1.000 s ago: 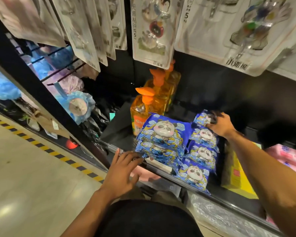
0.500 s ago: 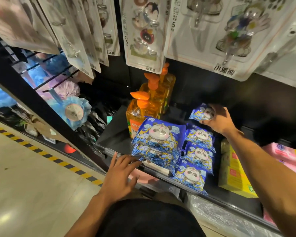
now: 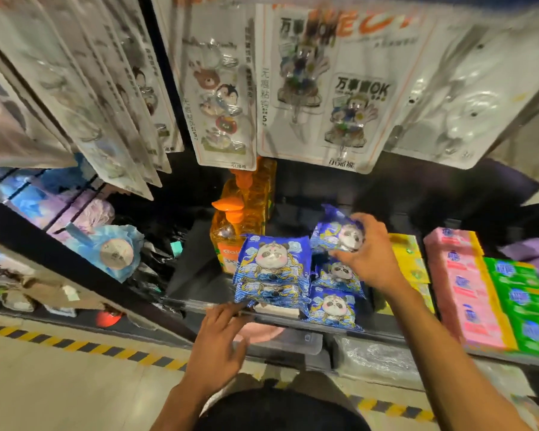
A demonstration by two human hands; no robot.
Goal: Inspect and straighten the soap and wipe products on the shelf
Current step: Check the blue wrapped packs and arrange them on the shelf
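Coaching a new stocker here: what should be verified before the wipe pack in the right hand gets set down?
1. Grip of right hand on rear wipe pack: ok.
2. Free left hand, open by shelf edge: ok.
3. Slot under that pack free: cannot tell, hand hides it.
4. Upright soap bottles: ok.
5. Is front pack behind the edge: not ok, seems to overhang.
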